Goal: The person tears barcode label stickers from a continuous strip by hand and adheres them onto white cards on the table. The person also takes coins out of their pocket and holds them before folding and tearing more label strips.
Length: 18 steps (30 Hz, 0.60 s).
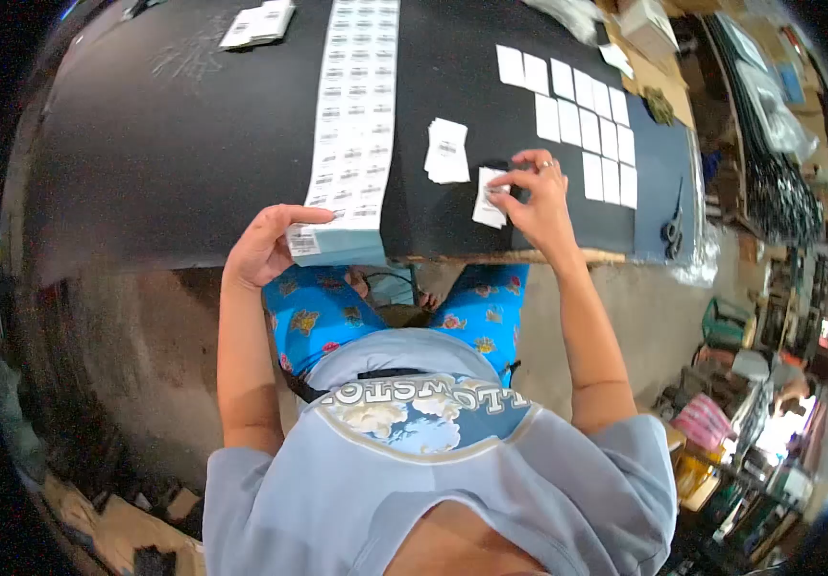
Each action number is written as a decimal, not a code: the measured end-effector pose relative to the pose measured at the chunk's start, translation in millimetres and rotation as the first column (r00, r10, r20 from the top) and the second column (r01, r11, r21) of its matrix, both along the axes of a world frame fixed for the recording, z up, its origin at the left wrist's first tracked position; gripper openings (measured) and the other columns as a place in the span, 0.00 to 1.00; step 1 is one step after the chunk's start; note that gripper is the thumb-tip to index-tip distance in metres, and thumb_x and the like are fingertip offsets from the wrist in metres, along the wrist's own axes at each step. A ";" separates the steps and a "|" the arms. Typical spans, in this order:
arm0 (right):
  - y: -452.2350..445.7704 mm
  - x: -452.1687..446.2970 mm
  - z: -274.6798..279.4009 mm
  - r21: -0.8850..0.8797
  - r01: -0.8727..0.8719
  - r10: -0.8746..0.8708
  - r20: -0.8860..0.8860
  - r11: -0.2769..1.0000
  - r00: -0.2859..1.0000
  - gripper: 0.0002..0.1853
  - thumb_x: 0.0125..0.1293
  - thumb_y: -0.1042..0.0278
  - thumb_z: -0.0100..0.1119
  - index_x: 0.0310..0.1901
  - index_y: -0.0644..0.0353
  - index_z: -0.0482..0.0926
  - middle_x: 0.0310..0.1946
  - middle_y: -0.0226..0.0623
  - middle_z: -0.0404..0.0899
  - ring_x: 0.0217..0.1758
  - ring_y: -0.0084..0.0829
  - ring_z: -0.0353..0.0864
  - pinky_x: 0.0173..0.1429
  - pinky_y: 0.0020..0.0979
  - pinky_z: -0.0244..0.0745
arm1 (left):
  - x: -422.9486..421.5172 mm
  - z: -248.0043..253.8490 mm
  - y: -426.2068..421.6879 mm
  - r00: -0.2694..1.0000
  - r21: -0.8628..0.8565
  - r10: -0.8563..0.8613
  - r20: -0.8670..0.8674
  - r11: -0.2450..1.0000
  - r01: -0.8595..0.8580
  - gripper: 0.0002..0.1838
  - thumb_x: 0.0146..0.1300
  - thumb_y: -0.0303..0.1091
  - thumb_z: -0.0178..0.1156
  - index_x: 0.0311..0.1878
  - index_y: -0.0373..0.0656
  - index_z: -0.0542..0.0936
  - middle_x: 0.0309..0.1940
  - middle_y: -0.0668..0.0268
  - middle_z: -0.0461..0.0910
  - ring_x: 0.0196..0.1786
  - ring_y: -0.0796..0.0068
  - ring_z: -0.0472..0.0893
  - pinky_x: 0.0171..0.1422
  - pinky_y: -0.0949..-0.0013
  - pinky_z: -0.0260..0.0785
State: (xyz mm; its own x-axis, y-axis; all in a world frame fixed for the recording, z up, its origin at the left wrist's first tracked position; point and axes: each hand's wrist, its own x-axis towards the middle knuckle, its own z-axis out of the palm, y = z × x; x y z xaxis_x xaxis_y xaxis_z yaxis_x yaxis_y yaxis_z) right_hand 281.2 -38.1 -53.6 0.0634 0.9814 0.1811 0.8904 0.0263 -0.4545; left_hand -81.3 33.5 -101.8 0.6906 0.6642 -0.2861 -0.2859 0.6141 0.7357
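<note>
Your left hand grips the label strip at the near edge of the tabletop; your right hand is over a card stack, whether pinching anything I can't tell.

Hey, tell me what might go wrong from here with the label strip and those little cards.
The label strip bends near the table's front edge, where the left hand grips it, so a tug might crease or skew it.

The right hand's fingertips are over the small card stack; pressing sideways could shift those cards.

The neighbouring card pile is slightly uneven and close by, so a bump might spread it.
</note>
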 end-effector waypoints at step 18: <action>-43.0 -56.6 -1.8 0.026 0.160 -0.162 0.163 0.987 0.973 0.34 0.68 0.58 0.49 0.70 0.65 0.51 0.72 0.49 0.48 0.76 0.49 0.44 0.72 0.56 0.36 | -6.1 -6.5 1.2 0.999 0.032 -0.036 0.014 0.999 0.035 0.32 0.65 0.58 0.52 0.48 0.30 0.79 0.42 0.53 0.82 0.44 0.69 0.83 0.50 0.67 0.76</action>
